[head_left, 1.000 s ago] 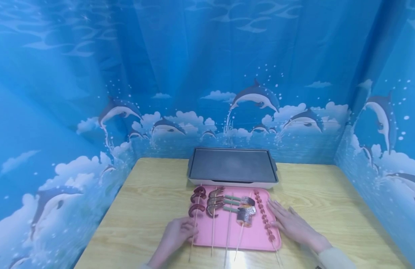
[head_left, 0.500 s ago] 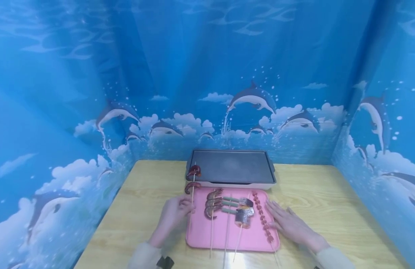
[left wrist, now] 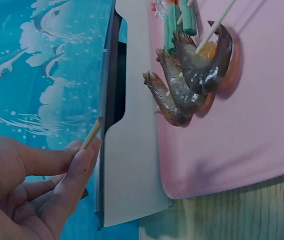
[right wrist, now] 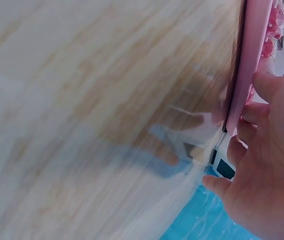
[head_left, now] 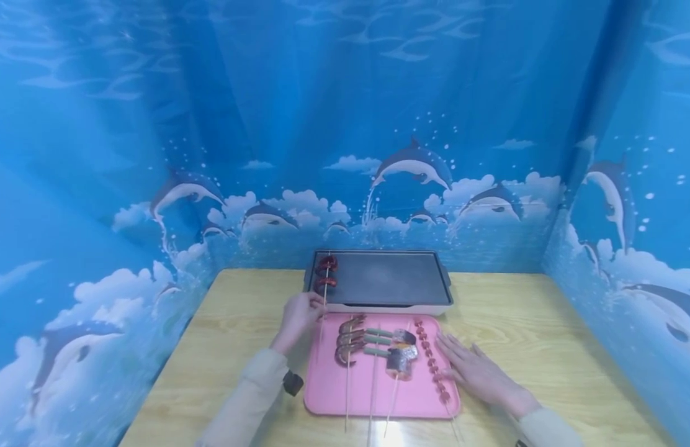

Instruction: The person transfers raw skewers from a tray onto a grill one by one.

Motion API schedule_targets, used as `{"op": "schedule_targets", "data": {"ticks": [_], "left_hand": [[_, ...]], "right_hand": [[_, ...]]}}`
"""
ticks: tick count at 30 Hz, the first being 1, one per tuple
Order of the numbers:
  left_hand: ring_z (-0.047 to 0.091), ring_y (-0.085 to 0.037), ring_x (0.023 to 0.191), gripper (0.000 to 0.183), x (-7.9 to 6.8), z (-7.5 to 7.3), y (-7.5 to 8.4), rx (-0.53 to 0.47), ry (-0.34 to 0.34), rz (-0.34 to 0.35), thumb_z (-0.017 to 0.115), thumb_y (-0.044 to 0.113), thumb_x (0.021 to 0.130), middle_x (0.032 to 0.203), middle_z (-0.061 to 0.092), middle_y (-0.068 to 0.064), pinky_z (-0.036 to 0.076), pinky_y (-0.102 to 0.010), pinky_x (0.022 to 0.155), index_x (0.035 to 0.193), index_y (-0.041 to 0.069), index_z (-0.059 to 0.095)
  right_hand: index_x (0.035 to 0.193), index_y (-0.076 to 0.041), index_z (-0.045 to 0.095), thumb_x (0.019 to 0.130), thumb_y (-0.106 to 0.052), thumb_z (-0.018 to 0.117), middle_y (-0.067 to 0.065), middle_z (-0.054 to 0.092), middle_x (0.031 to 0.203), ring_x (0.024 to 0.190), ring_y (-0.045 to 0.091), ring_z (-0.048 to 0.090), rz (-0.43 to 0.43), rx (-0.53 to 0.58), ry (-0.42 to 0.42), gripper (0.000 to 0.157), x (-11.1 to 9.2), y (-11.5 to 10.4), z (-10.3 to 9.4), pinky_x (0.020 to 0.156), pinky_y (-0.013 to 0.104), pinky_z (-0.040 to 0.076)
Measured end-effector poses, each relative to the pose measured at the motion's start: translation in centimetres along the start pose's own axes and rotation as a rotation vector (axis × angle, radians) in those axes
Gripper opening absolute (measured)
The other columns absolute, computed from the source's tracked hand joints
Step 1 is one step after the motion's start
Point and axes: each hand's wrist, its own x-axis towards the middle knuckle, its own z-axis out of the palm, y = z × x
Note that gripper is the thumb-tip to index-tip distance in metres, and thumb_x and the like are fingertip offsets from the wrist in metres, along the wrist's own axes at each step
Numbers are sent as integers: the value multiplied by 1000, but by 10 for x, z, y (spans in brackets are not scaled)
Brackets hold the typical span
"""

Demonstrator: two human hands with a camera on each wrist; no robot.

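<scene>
My left hand (head_left: 300, 315) pinches the wooden stick of a skewer (head_left: 326, 283) between thumb and fingertips. Two dark red, curled, glossy food pieces on that skewer lie over the left end of the black griddle (head_left: 389, 279). In the left wrist view the pinched stick (left wrist: 92, 134) shows only its end, with the food out of sight. At the right side of the pink tray (head_left: 409, 400), my right hand (head_left: 479, 372) rests with fingers extended, its thumb at the rim. The right wrist view has this hand (right wrist: 272, 140) against the tray's edge (right wrist: 249, 65).
On the tray lie a shrimp skewer (head_left: 350, 340), a skewer of green sticks (head_left: 377, 338), a skewer of silvery-skinned fish chunks (head_left: 401, 361) and one of small red pieces (head_left: 431, 360). The wooden table (head_left: 507, 310) meets dolphin-print curtains (head_left: 300, 124) behind.
My left hand has lifted the skewer of dark red pieces off the tray's left side and moved it forward over the griddle's left end. The right hand stays beside the tray.
</scene>
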Motion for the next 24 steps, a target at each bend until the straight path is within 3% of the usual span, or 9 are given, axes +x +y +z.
{"op": "schedule_targets", "data": {"ticks": [7, 14, 20, 24], "left_hand": [[62, -10, 57, 12, 4, 9, -10, -16, -31, -60, 72, 12, 76, 73, 69, -4, 51, -22, 50, 86, 5, 70], [62, -12, 60, 15, 6, 11, -19, -106, 32, -153, 72, 17, 78, 73, 68, -4, 51, -24, 50, 85, 6, 64], [63, -13, 60, 19, 9, 10, -22, -100, 70, -128, 72, 21, 78, 74, 68, -5, 51, -24, 49, 84, 7, 62], [62, -15, 64, 20, 4, 6, -19, -82, 57, -118, 68, 28, 83, 77, 66, -4, 51, -25, 51, 89, 10, 63]], "right_hand": [[145, -14, 27, 94, -47, 43, 8, 24, 150, 136, 32, 25, 5, 2, -15, 63, 0, -4, 0, 107, 62, 15], [144, -13, 30, 93, -45, 45, 8, 26, 150, 135, 33, 27, -4, -3, 7, 62, -1, -3, 1, 106, 63, 17], [142, -13, 34, 92, -44, 49, 12, 30, 148, 132, 37, 31, -22, -6, 51, 61, 1, -1, 3, 103, 65, 20], [143, -14, 32, 92, -45, 48, 11, 29, 148, 133, 36, 30, -10, -5, 39, 62, 2, 0, 3, 104, 65, 19]]}}
